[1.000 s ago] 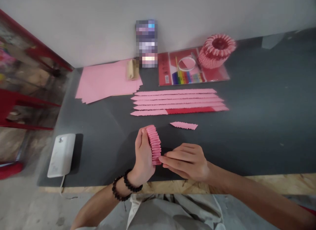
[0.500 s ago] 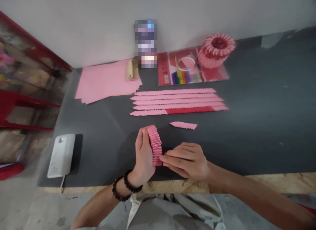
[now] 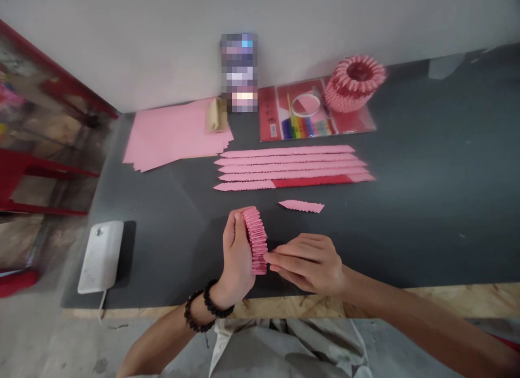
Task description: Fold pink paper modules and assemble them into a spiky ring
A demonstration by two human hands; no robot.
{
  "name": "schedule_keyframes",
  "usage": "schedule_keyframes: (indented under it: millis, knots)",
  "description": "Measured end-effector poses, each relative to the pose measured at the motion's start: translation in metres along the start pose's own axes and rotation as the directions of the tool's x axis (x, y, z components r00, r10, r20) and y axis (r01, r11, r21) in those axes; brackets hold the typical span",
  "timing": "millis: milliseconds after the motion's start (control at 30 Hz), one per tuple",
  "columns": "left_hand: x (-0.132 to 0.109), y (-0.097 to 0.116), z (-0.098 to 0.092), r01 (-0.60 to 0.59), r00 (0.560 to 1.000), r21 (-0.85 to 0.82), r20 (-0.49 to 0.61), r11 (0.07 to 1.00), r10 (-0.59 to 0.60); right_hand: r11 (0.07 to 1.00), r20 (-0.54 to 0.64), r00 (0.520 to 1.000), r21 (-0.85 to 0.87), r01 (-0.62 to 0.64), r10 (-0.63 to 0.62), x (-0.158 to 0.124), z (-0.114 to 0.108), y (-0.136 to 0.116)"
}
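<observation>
Bracelets (image 3: 215, 311): two, dark, beaded, on the left wrist.
Left hand (image 3: 238, 253): wrapped on the pleated band (image 3: 257, 241), pink, held nearer than the strips (image 3: 284, 167).
Right hand (image 3: 304, 263): fingers bunched narrow, tips at the band's right edge; whether gripping, cannot tell.
White device (image 3: 101, 256): corded, left of and nearer than the strips.
Short piece (image 3: 301, 206): pink, just on the strips' near side.
Strips: five, pink, one partly red.
Sheets (image 3: 174, 131): pink, beyond the strips, left.
Packet (image 3: 298, 113): beyond the strips, pot (image 3: 347, 99) on it.

Left fingers (image 3: 239, 223) curled, right fingers (image 3: 290, 260) pointing left
</observation>
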State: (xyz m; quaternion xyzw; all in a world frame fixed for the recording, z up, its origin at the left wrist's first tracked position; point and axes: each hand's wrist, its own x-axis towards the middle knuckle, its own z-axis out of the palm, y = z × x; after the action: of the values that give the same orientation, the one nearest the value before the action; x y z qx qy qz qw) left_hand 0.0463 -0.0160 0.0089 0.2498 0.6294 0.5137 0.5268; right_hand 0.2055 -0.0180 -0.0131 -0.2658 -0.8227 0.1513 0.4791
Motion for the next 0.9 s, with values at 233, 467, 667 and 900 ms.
schedule_keyframes:
  millis: [233, 467, 667, 900]
  knots:
    - [-0.0017, 0.0006, -0.0001, -0.016, 1.000, 0.031, 0.022, 0.999, 0.016, 1.000, -0.003, 1.000, 0.007, -0.002, 0.002, 0.0037, -0.0015, 0.0002]
    - [-0.0030, 0.0020, 0.0002, -0.027, 0.999, 0.028, 0.044, 0.999, 0.026, 1.000, -0.025, 1.000, 0.028, 0.004, -0.004, 0.0035, -0.0028, 0.0003]
    - [-0.0041, 0.0023, 0.0002, -0.069, 0.997, 0.066, 0.029, 0.995, 0.067, 1.000, -0.014, 0.999, -0.001, -0.029, 0.029, 0.0051, -0.0030, 0.0004]
    - [-0.0054, 0.0019, -0.0006, -0.118, 0.993, 0.098, 0.036, 0.988, 0.115, 0.999, -0.038, 0.999, 0.038, -0.034, 0.036, 0.0044, -0.0042, 0.0014]
